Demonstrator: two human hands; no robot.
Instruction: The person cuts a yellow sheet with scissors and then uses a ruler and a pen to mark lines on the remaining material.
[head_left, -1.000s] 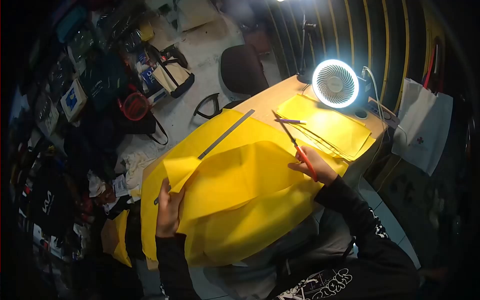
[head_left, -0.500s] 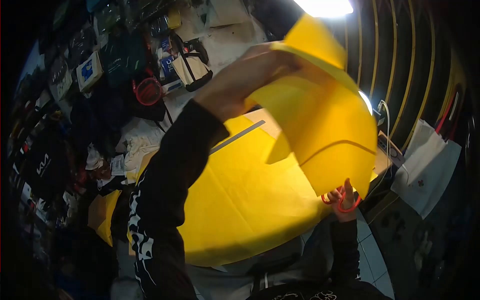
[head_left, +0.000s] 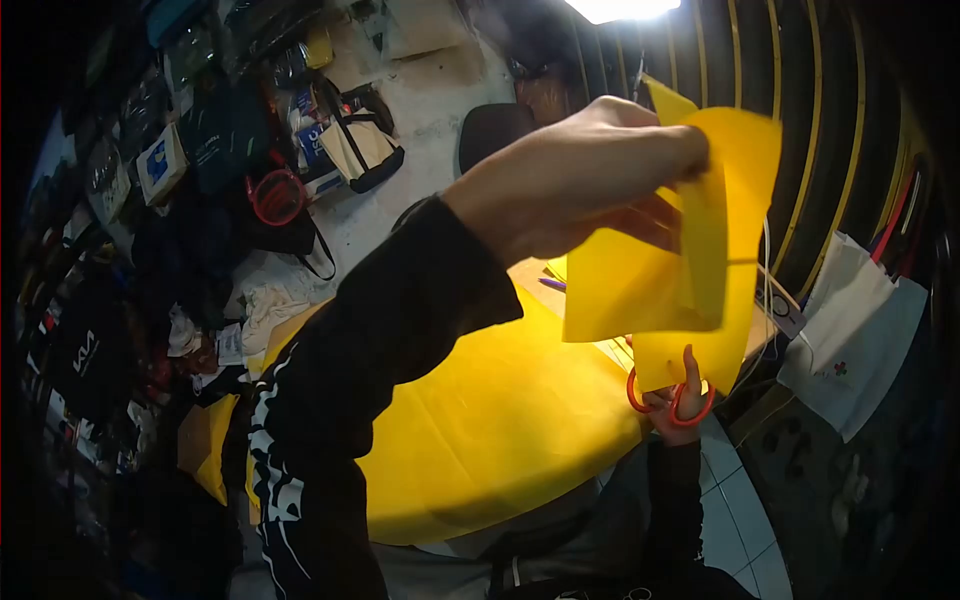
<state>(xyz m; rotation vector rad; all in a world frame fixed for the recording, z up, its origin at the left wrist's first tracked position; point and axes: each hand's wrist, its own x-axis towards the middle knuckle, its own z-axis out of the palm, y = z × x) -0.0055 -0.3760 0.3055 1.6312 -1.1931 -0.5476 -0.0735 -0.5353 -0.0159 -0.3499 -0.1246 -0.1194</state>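
Observation:
My left hand (head_left: 590, 170) is raised in front of me, its fingers closed on a cut piece of yellow sheet material (head_left: 750, 170) that hangs in folds. Lower right, my right hand (head_left: 678, 428) grips scissors with red handles (head_left: 633, 392), the thumb pointing up. Their blades are hidden behind the hanging yellow piece. Below both hands a large yellow sheet (head_left: 480, 430) covers the work surface, with a faint crease across it. A purple pen (head_left: 552, 284) lies by its far edge, partly covered by the yellow piece.
A bright lamp (head_left: 625, 8) shines at the top. White bags (head_left: 850, 350) hang at the right beside a dark striped shutter (head_left: 800, 120). A beige-and-black tote (head_left: 358, 155), a red round basket (head_left: 278, 196) and piled bags fill the left. A dark stool seat (head_left: 495, 135) stands beyond.
My left hand has moved right, carrying the yellow piece, which has turned and folded over. The grey ruler is now out of sight behind my arm. My right hand shifted slightly left.

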